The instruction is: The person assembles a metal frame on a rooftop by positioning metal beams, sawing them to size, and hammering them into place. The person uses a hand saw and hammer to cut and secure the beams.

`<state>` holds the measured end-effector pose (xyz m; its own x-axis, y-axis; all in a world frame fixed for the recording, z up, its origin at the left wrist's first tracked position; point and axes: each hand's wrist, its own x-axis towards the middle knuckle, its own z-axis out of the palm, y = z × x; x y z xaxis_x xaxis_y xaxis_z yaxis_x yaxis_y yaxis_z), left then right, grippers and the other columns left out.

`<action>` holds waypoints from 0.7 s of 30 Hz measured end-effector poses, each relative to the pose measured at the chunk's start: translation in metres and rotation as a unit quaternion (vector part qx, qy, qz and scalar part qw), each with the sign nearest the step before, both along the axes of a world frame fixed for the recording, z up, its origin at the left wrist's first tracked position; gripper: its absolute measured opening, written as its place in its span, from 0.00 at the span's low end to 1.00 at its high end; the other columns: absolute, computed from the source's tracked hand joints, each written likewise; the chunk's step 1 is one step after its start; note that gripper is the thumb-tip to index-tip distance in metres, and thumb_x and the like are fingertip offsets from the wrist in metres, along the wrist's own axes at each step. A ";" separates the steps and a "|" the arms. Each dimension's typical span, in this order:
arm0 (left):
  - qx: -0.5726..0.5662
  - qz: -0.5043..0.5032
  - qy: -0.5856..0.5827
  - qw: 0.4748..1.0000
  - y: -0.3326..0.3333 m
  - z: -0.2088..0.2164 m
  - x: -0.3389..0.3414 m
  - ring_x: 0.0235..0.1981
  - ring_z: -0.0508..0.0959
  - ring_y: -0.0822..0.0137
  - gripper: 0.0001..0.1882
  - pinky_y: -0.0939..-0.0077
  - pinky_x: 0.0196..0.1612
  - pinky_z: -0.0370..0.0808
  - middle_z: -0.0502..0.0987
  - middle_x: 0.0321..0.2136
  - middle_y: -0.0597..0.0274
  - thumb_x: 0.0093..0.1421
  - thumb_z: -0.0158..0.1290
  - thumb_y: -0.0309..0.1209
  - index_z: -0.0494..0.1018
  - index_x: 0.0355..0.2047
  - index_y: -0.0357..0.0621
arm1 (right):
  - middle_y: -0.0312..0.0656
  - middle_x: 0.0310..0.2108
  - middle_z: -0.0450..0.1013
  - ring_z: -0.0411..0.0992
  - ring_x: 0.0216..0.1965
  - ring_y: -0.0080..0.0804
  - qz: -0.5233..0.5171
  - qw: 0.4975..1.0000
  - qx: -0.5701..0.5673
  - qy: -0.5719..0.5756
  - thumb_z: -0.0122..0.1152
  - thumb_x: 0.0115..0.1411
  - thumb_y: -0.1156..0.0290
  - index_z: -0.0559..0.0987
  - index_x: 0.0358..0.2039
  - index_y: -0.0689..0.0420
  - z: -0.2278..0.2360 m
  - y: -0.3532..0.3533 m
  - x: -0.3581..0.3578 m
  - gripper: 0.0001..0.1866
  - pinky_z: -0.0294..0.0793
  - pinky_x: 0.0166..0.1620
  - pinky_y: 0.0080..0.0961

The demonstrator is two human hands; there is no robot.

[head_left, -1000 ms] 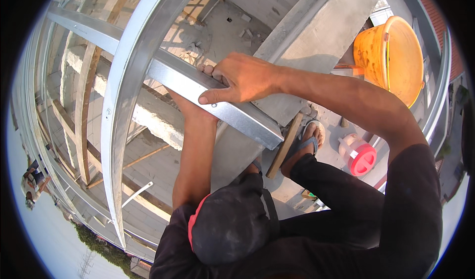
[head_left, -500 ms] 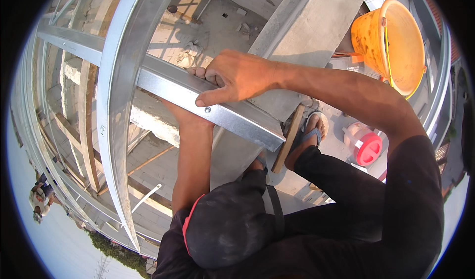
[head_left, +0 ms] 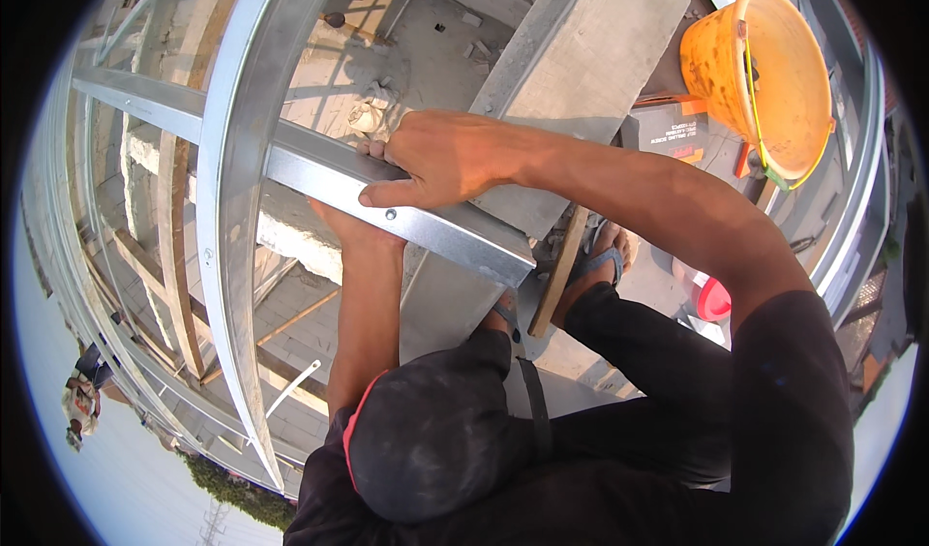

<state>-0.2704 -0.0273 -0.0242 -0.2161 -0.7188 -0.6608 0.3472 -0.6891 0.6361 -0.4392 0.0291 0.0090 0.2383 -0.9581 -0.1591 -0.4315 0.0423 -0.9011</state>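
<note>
A galvanized steel channel (head_left: 450,241) runs from an upright metal stud (head_left: 228,197) toward my knees, with a screw head (head_left: 391,214) in its near face. My right hand (head_left: 450,159) is closed over the channel from above, its thumb against the near face beside the screw and its fingers curled at the far edge. From below, my left hand (head_left: 350,225) reaches up to the same channel, left of the screw. The channel hides its fingers, so their grip does not show. No tool is visible in either hand.
Beneath the channel runs a concrete beam (head_left: 600,57). An orange bucket (head_left: 711,62), a cardboard box (head_left: 668,132) and a red-lidded container (head_left: 714,299) stand at the right. A wooden strip (head_left: 559,275) lies by my feet. Metal framing fills the left; another person (head_left: 82,396) is beyond it.
The view has shifted slightly, and the channel and both hands sit a little further left in it. More of the cardboard box shows above my right forearm. Both hands stay at the channel.
</note>
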 end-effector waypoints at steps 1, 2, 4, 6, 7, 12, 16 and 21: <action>0.004 0.007 0.010 1.000 -0.001 0.001 -0.004 0.37 0.78 0.61 0.36 0.62 0.44 0.79 0.75 0.36 0.56 0.67 0.36 0.67 0.69 0.43 0.44 | 0.56 0.18 0.71 0.72 0.20 0.55 -0.016 1.000 -0.014 0.016 0.56 0.64 0.45 0.80 0.30 0.71 -0.003 0.001 0.001 0.32 0.73 0.30 0.46; 0.012 -0.001 0.041 0.999 -0.002 0.003 -0.008 0.37 0.78 0.61 0.34 0.62 0.44 0.78 0.75 0.35 0.56 0.68 0.36 0.65 0.69 0.42 0.43 | 0.56 0.18 0.72 0.72 0.19 0.55 -0.031 0.999 -0.028 0.032 0.56 0.65 0.46 0.81 0.29 0.70 -0.004 0.001 0.001 0.32 0.73 0.29 0.46; 0.030 -0.006 0.085 0.996 -0.004 0.004 0.001 0.35 0.77 0.59 0.31 0.61 0.44 0.77 0.74 0.34 0.55 0.69 0.37 0.60 0.70 0.41 0.41 | 0.53 0.21 0.74 0.74 0.22 0.53 -0.085 0.982 -0.062 0.159 0.56 0.65 0.49 0.81 0.31 0.67 0.001 0.008 -0.001 0.28 0.75 0.33 0.45; 0.053 -0.010 0.131 0.990 -0.002 0.003 0.008 0.34 0.76 0.58 0.29 0.60 0.43 0.75 0.74 0.32 0.54 0.71 0.38 0.56 0.70 0.39 0.39 | 0.52 0.26 0.77 0.76 0.29 0.50 -0.162 0.948 -0.125 0.243 0.56 0.65 0.51 0.82 0.33 0.64 -0.007 0.020 -0.009 0.25 0.76 0.38 0.43; 0.071 -0.012 0.151 0.986 0.003 0.002 0.009 0.33 0.76 0.57 0.27 0.59 0.43 0.75 0.74 0.32 0.53 0.71 0.38 0.53 0.70 0.39 0.38 | 0.52 0.29 0.78 0.77 0.34 0.48 -0.211 0.927 -0.167 0.262 0.56 0.64 0.52 0.82 0.34 0.63 -0.017 0.026 -0.018 0.23 0.75 0.42 0.43; 0.081 -0.032 0.159 0.983 -0.002 -0.008 0.017 0.31 0.73 0.58 0.31 0.57 0.44 0.73 0.72 0.31 0.54 0.68 0.39 0.58 0.69 0.37 0.37 | 0.48 0.35 0.80 0.77 0.42 0.45 -0.259 0.893 -0.192 0.315 0.57 0.63 0.53 0.82 0.37 0.60 -0.029 0.027 -0.021 0.20 0.71 0.50 0.41; 0.079 -0.035 0.143 0.986 0.004 -0.004 0.020 0.29 0.73 0.58 0.31 0.58 0.43 0.73 0.72 0.30 0.55 0.68 0.39 0.59 0.69 0.36 0.38 | 0.47 0.37 0.80 0.76 0.45 0.44 -0.254 0.899 -0.152 0.322 0.59 0.63 0.53 0.82 0.40 0.61 -0.026 0.025 -0.019 0.22 0.71 0.53 0.40; 0.082 -0.018 0.079 0.993 0.001 0.010 0.003 0.28 0.71 0.59 0.31 0.61 0.41 0.72 0.71 0.28 0.57 0.67 0.38 0.60 0.68 0.34 0.40 | 0.47 0.37 0.80 0.76 0.46 0.44 -0.249 0.896 -0.118 0.349 0.60 0.63 0.51 0.82 0.39 0.61 -0.026 0.026 -0.019 0.22 0.71 0.55 0.40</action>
<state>-0.2677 -0.0260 -0.0146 -0.3500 -0.5933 -0.7249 0.4059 -0.7935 0.4534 -0.4580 0.0552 -0.0165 -0.3057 -0.9447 0.1186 -0.8739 0.2289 -0.4289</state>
